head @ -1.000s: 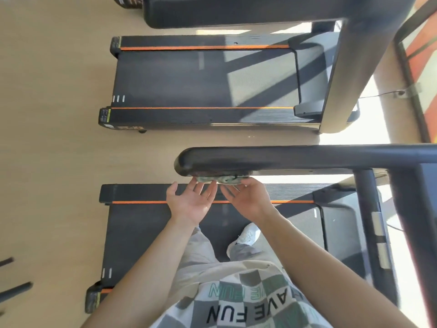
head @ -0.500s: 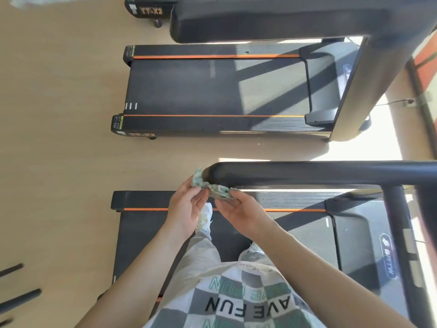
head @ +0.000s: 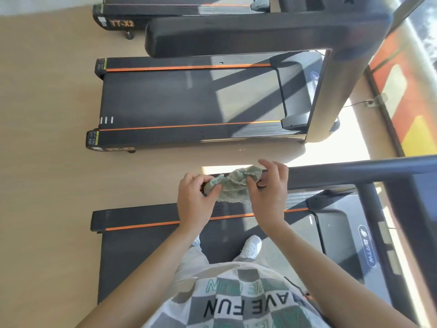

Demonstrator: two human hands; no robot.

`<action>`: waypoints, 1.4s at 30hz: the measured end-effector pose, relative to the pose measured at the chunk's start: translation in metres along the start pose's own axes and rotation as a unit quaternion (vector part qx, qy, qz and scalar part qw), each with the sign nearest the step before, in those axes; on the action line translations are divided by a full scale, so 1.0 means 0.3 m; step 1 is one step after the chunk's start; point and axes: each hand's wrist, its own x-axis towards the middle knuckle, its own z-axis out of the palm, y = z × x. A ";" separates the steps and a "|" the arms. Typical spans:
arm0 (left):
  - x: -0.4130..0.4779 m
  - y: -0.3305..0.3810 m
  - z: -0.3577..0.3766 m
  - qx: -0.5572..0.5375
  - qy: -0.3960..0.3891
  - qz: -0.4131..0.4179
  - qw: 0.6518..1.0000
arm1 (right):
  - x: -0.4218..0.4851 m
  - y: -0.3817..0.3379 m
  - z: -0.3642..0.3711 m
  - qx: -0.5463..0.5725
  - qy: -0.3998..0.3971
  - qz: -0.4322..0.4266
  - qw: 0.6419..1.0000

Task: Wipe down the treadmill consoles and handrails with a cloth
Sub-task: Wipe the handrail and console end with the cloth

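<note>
A crumpled pale green cloth (head: pixel 233 187) is stretched between both hands at the free end of a black handrail (head: pixel 354 172). My left hand (head: pixel 196 200) pinches the cloth's left end. My right hand (head: pixel 269 185) grips its right part, fingers curled over the handrail's tip, which the cloth and hand hide. The handrail runs to the right toward a dark upright post (head: pixel 387 223). I stand on the treadmill belt (head: pixel 151 252) below.
A second treadmill (head: pixel 189 100) lies ahead with its thick black handrail (head: pixel 236 36) overhead and a grey upright (head: pixel 331 95). A third treadmill's end (head: pixel 123 20) shows at the top. Wooden floor (head: pixel 47 138) lies to the left; windows on the right.
The cloth has come out from under the handrail's end and now bunches over its tip. Both hands moved from beneath the rail to gripping the cloth's two ends. The view shifted down and left.
</note>
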 end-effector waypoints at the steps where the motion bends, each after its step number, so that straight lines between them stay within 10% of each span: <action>1: 0.004 -0.006 0.003 0.002 0.008 0.009 1.000 | 0.005 0.018 0.015 -0.033 -0.026 -0.068 0.997; 4: 0.004 -0.020 -0.012 -0.019 0.055 0.016 0.998 | 0.000 0.061 0.062 -0.083 -0.124 -0.239 0.959; 9: -0.004 -0.048 -0.055 -0.034 0.143 -0.005 0.989 | -0.030 0.047 0.113 -0.181 -0.216 -0.292 0.914; 14: -0.028 -0.053 -0.008 0.023 -0.003 0.137 0.990 | 0.000 0.047 0.059 -0.107 -0.262 -0.259 0.923; 26: 0.047 0.051 0.142 0.171 -0.028 0.291 0.941 | 0.039 0.213 -0.092 -0.209 -0.169 -0.193 0.944; 37: -0.035 -0.072 -0.007 0.030 0.062 0.097 0.993 | 0.040 0.228 -0.071 -0.175 -0.149 -0.180 0.956; 42: -0.036 0.001 0.091 0.161 0.055 0.199 0.965 | 0.044 0.238 -0.070 -0.169 -0.150 -0.175 0.958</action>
